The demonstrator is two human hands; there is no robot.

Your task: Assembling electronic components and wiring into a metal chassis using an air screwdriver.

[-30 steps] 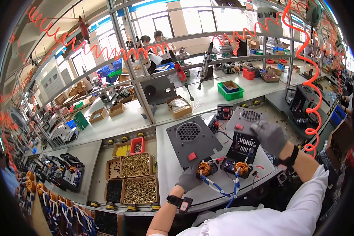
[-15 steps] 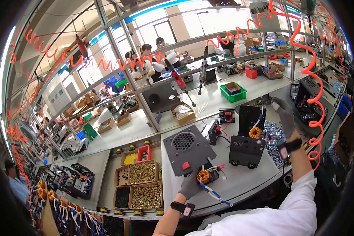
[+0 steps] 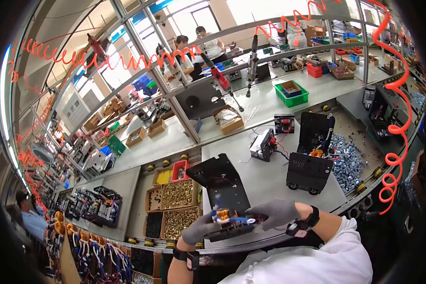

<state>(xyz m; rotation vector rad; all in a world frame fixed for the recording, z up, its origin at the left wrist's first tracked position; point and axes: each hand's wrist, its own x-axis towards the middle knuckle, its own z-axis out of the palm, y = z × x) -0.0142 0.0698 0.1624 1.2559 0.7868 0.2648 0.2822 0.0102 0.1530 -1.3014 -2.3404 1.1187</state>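
A black metal housing (image 3: 222, 181) lies at the front of the worktable, its bent panel leaning up and away from me. An orange copper-wound ring coil (image 3: 225, 215) sits in its near part, with a blue and white cable (image 3: 243, 220) running across it. My left hand (image 3: 198, 230), in a grey glove, is closed round the housing's near left edge, beside the coil. From the right, my gloved right hand (image 3: 277, 214) reaches in with bent fingers at the coil's cable end; what its fingertips hold is hidden.
To the right stands another black housing (image 3: 309, 171), with a boxed component (image 3: 261, 145) on thin wires beside it. Loose silver bolts (image 3: 348, 161) are heaped farther right. Boxes of brass-coloured fasteners (image 3: 177, 194) stand left. Red and grey screwdrivers (image 3: 217, 78) hang above the bench.
The housing's panel, lying with its vented outer face up before, now leans up with its inside showing. My right hand has come from the far right to the coil.
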